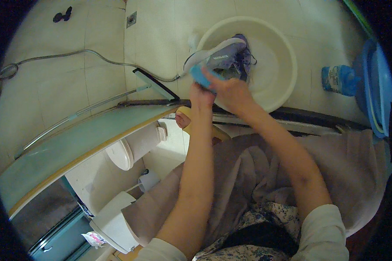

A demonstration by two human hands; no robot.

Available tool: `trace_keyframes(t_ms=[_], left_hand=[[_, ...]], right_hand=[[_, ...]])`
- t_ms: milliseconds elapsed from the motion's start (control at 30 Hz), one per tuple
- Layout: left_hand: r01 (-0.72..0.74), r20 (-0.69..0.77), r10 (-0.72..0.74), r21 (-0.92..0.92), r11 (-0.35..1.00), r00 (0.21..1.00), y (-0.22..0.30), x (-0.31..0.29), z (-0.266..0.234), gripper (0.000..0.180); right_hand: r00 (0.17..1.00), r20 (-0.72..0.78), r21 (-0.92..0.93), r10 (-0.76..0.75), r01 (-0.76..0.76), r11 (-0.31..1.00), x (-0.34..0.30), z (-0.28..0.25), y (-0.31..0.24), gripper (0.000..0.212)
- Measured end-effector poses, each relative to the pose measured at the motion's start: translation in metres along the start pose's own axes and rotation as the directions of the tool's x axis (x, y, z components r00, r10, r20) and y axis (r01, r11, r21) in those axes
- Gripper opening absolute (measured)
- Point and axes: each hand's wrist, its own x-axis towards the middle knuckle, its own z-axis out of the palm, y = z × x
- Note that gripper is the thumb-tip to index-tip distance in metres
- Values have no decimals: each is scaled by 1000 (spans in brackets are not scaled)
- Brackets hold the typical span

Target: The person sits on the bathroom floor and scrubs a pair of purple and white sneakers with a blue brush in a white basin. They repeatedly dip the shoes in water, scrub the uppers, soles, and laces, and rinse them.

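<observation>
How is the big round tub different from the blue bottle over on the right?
The tub is creamy white; the bottle is blue with a label.
The tub is wide and much bigger; the bottle is small and narrow.
The tub is right by the left hand and right hand; the bottle is away from both.
Both are on the pale tiled floor.

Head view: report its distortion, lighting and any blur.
Head view: the corners fall to black and straight edges bow, as along the pale green panel; head view: the light looks dim and yellowish, with grain in the darker parts; head view: the right hand and the blue object in its grip look soft, perhaps from motion.
</observation>
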Motion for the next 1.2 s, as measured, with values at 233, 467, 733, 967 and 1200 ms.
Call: trace_keyframes(t_ms=[233,467,733,967,1200], left_hand=[[251,280,-165,-311,917,946,3,19,-26,34],[-13,62,27,-213,977,998,-19,12,-27,60],[-31,270,95,-230,973,958,-11,3,-25,48],[-3,107,24,-192,981,994,-19,14,-19,46],[-72,86,82,-119,990,993,-19,16,-23,46]], right_hand=[[991,-64,86,120,-114,990,8,0,17,51],[944,-154,102,292,-279,955,29,15,63,48],[991,10,51,133,-134,990,0,10,-1,52],[946,-106,-29,307,-312,950,22,5,55,57],[996,63,-168,70,-59,984,20,9,31,50]])
